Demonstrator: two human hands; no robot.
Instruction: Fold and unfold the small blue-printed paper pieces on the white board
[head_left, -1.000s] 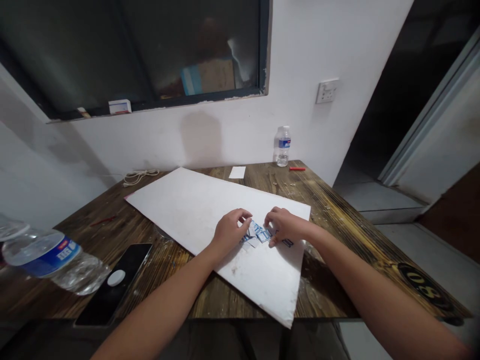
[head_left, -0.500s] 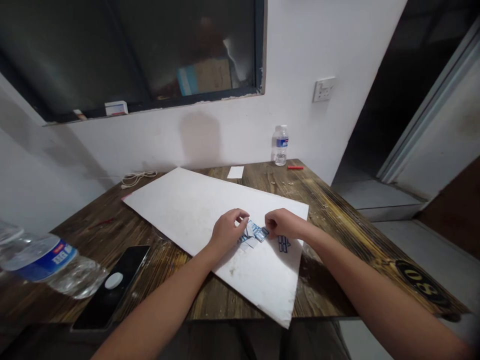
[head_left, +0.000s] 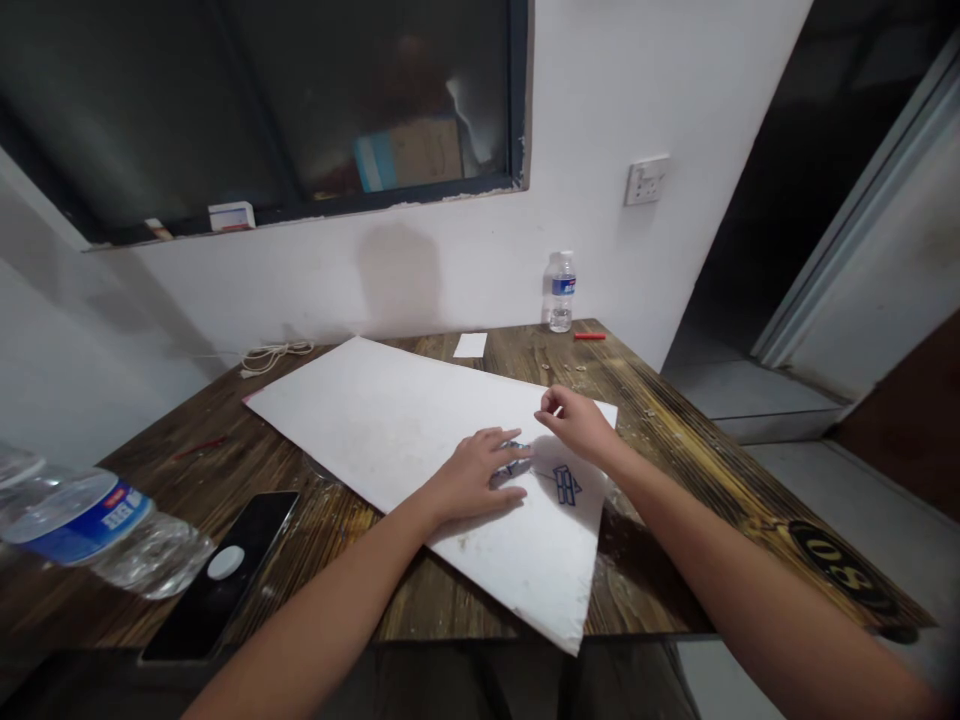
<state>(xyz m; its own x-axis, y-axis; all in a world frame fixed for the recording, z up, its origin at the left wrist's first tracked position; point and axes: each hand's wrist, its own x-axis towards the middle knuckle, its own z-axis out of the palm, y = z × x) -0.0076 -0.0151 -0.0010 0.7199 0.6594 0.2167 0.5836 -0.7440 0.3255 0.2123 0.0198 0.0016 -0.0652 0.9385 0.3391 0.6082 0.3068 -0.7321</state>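
Note:
Across the table lies a large white board, set at an angle. My left hand rests flat on its right half, fingers spread over a small pile of paper pieces with blue lines; most of the pile is hidden beneath the fingers. Right of it, a blue grid-like figure shows on the board. My right hand is above the board's far right part, thumb and fingers pinched together. Whatever may be between those fingertips is too small to make out.
A phone with a white round disc and a large water bottle are at left. Along the back are a cable, white paper, a small bottle and a red pen-like stick.
My left hand has opened from a pinch and spread over the paper pieces, moving slightly right. My right hand has moved away from them, up and a little right.

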